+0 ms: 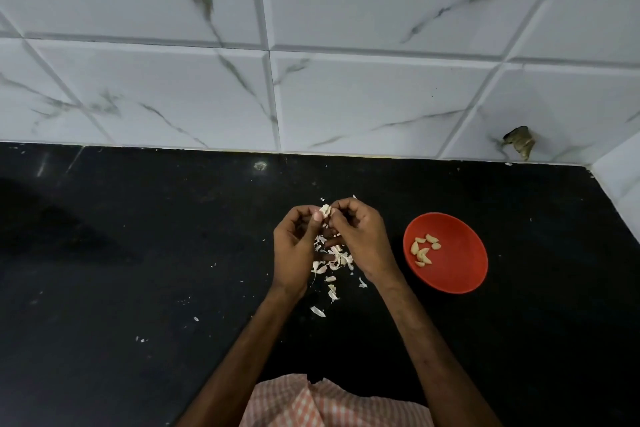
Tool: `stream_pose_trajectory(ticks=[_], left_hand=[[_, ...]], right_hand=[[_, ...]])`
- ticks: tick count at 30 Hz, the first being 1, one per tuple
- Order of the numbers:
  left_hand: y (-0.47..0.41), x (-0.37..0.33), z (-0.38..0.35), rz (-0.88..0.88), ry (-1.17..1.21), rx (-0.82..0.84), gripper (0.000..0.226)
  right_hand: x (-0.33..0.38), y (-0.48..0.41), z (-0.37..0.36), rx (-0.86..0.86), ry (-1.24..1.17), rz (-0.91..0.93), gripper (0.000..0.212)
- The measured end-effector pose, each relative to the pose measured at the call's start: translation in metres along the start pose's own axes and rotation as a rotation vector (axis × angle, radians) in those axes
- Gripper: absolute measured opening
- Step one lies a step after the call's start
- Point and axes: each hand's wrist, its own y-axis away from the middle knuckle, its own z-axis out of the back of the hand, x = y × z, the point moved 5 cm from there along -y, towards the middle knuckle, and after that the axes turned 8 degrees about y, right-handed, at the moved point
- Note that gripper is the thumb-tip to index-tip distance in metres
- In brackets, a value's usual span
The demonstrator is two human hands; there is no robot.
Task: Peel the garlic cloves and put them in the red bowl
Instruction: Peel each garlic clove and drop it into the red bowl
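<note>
A garlic clove (325,210) with papery skin on it sits between my two hands over the black counter. My left hand (296,246) pinches it from the left with thumb and fingers. My right hand (360,236) pinches it from the right, fingers curled. Loose white garlic skins (334,262) lie in a heap under and just behind my hands. To the right stands the red bowl (457,270), with several peeled cloves (424,250) lying in its left half.
The black counter (138,253) runs back to a white marbled tile wall (311,80), which turns a corner at the far right. Small skin flakes are scattered on the counter. A chipped hole (519,144) shows low on the wall.
</note>
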Motion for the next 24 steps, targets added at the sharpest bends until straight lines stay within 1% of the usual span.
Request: stream_pose_trajectory(ticks=[4,6,9,12,14,16,18,21,24], left_hand=[[-0.002,-0.004,0.004,-0.082,-0.046,0.014,0.010],[-0.003,-0.006,0.004,-0.124,-0.107,0.037,0.009],[-0.002,-0.007,0.004,-0.191,-0.237,0.059,0.008],[-0.003,-0.009,0.004,-0.191,-0.274,0.064,0.007],[-0.003,-0.008,0.007,-0.192,-0.288,0.038,0.008],[-0.004,-0.002,0.008,-0.147,-0.230,0.022,0.006],[-0.001,0.004,0.007,-0.061,-0.096,0.008,0.004],[0.002,0.007,0.001,0.062,0.082,-0.027,0.008],[0.003,0.008,-0.003,0.123,0.145,-0.025,0.008]], right_hand=[[0.002,0.000,-0.001,0.039,-0.074,-0.051,0.011],[0.002,0.000,-0.001,0.044,-0.101,-0.083,0.012],[0.001,-0.001,0.000,0.015,-0.084,-0.085,0.011],[0.000,-0.001,0.000,-0.016,-0.077,-0.095,0.010],[-0.001,-0.001,0.000,-0.036,0.023,-0.084,0.011],[-0.001,-0.002,0.000,-0.069,0.141,-0.070,0.013],[-0.002,-0.003,0.000,-0.081,0.201,-0.063,0.014],[-0.004,-0.005,-0.001,-0.059,0.151,-0.073,0.013],[-0.004,-0.004,0.001,-0.076,0.148,-0.059,0.012]])
